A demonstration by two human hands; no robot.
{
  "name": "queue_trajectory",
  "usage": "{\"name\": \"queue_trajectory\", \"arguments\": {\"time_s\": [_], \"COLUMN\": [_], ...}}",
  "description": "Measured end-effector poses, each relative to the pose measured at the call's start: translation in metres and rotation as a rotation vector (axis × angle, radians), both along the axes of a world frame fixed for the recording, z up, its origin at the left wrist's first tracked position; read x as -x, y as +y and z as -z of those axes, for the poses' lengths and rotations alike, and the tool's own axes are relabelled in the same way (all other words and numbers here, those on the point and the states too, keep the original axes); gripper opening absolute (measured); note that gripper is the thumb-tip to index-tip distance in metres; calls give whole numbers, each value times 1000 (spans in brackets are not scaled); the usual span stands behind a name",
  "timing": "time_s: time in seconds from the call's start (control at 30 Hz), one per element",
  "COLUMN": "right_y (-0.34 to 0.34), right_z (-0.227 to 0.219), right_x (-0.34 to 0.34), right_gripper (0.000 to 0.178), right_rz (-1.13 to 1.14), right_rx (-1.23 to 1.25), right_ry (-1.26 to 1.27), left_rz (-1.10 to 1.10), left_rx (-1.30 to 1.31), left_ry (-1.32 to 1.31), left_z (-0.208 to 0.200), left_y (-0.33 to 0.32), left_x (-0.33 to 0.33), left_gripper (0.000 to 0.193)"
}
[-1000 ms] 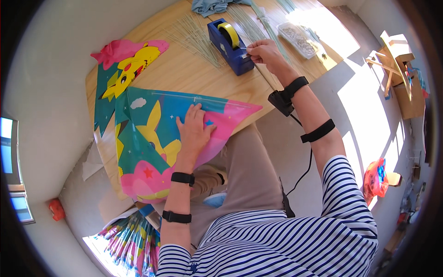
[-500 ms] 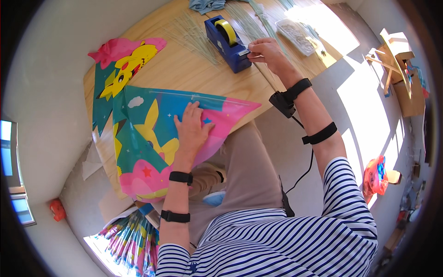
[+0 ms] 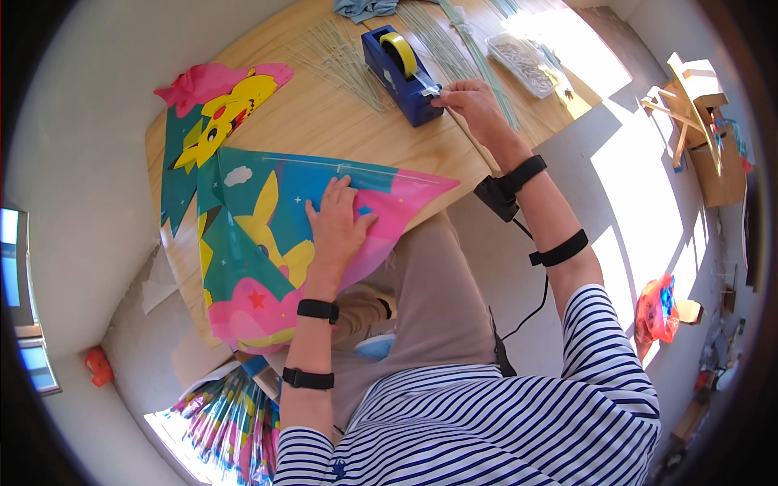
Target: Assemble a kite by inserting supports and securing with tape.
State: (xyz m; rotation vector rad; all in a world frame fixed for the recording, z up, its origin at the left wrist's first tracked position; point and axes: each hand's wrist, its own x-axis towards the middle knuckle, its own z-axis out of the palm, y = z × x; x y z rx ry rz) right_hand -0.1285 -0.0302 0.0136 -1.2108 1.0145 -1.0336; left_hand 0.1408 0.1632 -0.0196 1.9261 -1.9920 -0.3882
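My left hand (image 3: 336, 231) lies with fingers spread on a printed kite sheet (image 3: 259, 211) of teal, blue and pink with a yellow cartoon figure. A thin pale rod (image 3: 369, 172) runs along the sheet's far edge, just beyond my fingertips. At the front end of a blue tape dispenser (image 3: 397, 77), my right hand (image 3: 478, 113) pinches the end of the clear tape (image 3: 427, 83) by the cutter. The tape stretches from the roll with a yellow core (image 3: 399, 53). My fingers partly hide the tape's end.
Thin rods (image 3: 340, 61) lie in bundles on the wooden table (image 3: 324, 121) around the dispenser. A clear plastic box (image 3: 523, 65) of small pale pieces stands to the right. Folded printed sheets (image 3: 231, 421) fill a box at lower left. A blue cloth (image 3: 365, 8) lies at the far edge.
My right hand has shifted slightly at the dispenser's front, and the tape now shows as a wider strip down to the cutter. My left hand stays on the kite sheet.
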Motion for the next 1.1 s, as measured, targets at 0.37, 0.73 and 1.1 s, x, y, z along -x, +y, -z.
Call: {"name": "queue_trajectory", "arguments": {"time_s": [0.37, 0.73, 1.1], "right_y": [32, 48, 20], "right_z": [28, 18, 28], "right_x": [6, -21, -47], "right_gripper": [19, 20, 9], "right_rz": [98, 249, 527], "right_rx": [-414, -495, -368], "right_ry": [-539, -672, -308], "left_rz": [8, 9, 22], "left_rx": [-4, 0, -1], "left_ry": [-5, -22, -1], "left_z": [1, 2, 4], "left_y": [-1, -1, 1], "left_x": [0, 0, -1], "left_gripper": [51, 51, 55]}}
